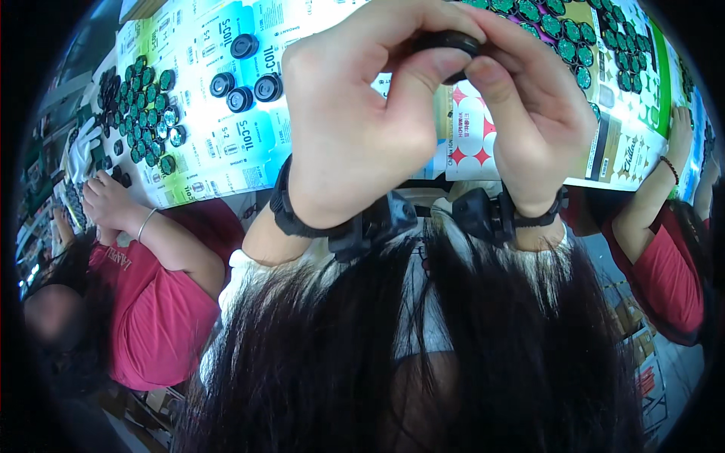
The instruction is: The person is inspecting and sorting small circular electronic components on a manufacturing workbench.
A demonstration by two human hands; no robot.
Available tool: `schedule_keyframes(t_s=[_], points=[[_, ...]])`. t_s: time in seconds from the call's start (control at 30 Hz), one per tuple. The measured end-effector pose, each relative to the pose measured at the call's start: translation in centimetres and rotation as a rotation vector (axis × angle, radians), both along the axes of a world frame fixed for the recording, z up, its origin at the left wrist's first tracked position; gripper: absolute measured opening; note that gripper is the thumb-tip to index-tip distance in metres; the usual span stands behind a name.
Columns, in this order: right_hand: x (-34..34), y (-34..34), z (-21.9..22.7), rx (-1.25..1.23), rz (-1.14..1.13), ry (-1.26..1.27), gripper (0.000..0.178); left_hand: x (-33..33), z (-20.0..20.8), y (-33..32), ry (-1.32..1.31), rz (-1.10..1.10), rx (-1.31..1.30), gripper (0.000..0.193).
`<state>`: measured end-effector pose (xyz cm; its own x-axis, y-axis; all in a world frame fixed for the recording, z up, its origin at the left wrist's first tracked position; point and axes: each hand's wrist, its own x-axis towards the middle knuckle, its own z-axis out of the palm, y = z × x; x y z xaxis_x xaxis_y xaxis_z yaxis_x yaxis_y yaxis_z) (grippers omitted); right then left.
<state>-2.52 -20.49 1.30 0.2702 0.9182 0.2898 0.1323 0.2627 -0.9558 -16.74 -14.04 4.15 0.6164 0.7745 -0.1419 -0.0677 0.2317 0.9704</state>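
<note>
Both my hands are raised close to the camera and meet around a small round black part (447,42). My left hand (355,113) pinches it between thumb and fingers from the left. From the right, my right hand (529,106) grips the same part, thumb tip against its edge. Fingers cover much of it, so its full shape is hidden. Left of my hands, several round black cap-like parts lie on the printed sheet, among them a black cap (267,87) nearest my left hand.
A printed sheet (204,90) covers the table. Clusters of round green-topped parts lie at the left (143,113) and right (627,45). A co-worker in red (162,317) sits at my left, hands at the table edge; another in red (664,264) works at my right.
</note>
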Motion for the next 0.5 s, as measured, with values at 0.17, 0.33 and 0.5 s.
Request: schedule_keyframes(t_s=[0.17, 0.33, 0.5], points=[[-0.7, 0.8, -1.2, -0.095, 0.039, 0.018, 0.036, -0.4, -1.4, 2.9, 0.113, 0.014, 0.237, 0.017], [-2.0, -0.5, -2.9, -0.170, 0.217, -0.645, 0.044, -7.4, -5.5, 11.2, 0.886, 0.220, 1.233, 0.019], [-4.2, -0.8, -3.5, -0.111, 0.468, -0.844, 0.040, -13.4, -7.2, 13.6, 1.176, 0.083, 1.159, 0.031]])
